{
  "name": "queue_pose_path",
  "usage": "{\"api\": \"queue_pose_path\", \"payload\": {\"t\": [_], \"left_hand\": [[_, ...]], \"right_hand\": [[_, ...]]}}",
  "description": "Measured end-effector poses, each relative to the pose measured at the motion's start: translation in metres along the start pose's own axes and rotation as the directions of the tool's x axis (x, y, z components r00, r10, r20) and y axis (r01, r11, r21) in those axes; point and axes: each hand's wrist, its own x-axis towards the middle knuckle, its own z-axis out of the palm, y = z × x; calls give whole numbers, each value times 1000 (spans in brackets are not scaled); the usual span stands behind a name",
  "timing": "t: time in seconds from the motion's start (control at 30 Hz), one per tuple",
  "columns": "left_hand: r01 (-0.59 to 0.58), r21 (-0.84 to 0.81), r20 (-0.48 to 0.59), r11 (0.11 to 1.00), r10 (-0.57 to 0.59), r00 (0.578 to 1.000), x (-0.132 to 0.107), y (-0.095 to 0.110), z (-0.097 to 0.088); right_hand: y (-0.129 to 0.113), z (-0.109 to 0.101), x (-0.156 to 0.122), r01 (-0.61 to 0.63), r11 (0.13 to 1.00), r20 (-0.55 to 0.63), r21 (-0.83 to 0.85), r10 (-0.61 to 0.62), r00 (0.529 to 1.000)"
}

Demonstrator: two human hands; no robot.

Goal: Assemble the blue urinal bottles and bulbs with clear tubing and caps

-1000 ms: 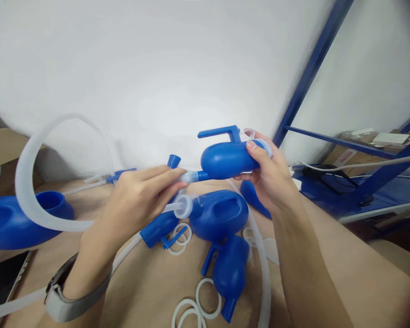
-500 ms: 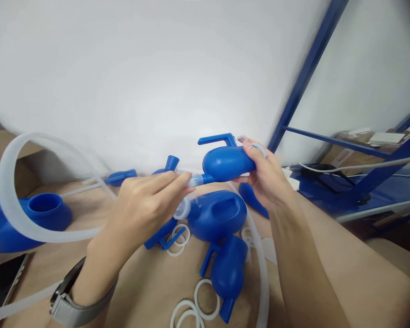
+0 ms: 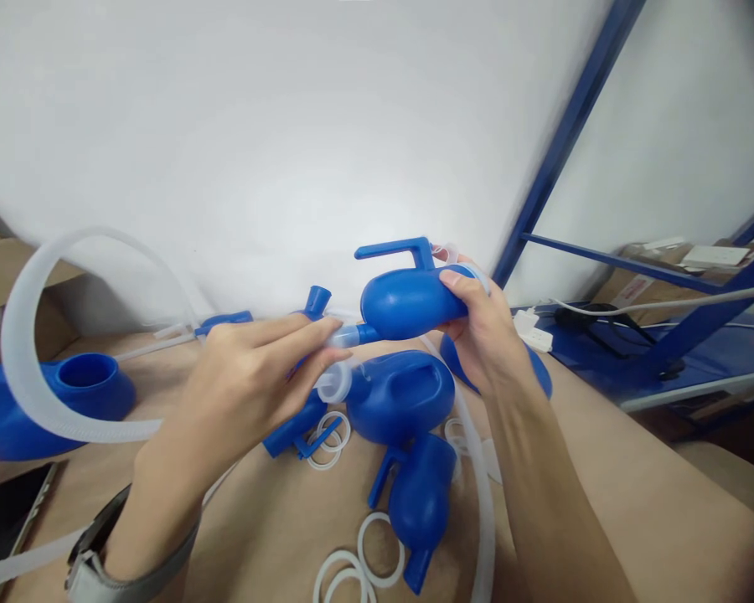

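Observation:
My right hand [image 3: 487, 322] is wrapped round the wide end of a blue plastic funnel-shaped receptacle [image 3: 405, 303], with its bar handle uppermost. A translucent ring and small cap show by those fingers. The receptacle's narrow spout points left into the end of a translucent hose [image 3: 347, 336]. My left hand [image 3: 257, 368] pinches that hose close to the joint, thumb below and fingers above. How far the hose covers the spout is hard to tell. Below the hands lies a blue bottle [image 3: 399, 398] with a clear neck. Nearer me is another blue receptacle [image 3: 420, 494] with its handle.
White rings [image 3: 382, 548] lie at the front of the brown-covered table [image 3: 257, 536]. Another blue bottle [image 3: 94, 406] stands left, near a dark flat device [image 3: 12, 511] and a cardboard box [image 3: 18, 280]. A white wall rises behind; a blue metal shelf frame [image 3: 571, 126] stands right.
Both hands have moved slightly left with the receptacle and hose, which stay joined. The hose loop at the left has shifted a little.

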Motion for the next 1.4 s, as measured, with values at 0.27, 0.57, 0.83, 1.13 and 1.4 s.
{"api": "queue_pose_path", "payload": {"t": [0.27,0.57,0.83,1.13,1.4], "left_hand": [[42,-45,53,998,-40,998,-4,-18,15],[168,-234,54,958,-160,986,-6,-28,40],[370,-427,319,825,-245,915,2,-22,43],[663,-566,664,489,-205,719,10,-23,27],[591,-646,544,483,-251,800,9,-16,38]], "right_hand": [[-4,5,-6,107,990,7,-96,-107,994],[-2,1,-8,251,954,52,-164,-245,968],[2,-10,-2,408,900,108,-152,-395,912],[-3,-28,-1,465,866,39,-185,-466,884],[1,-34,9,477,879,-12,-27,-477,879]]}}
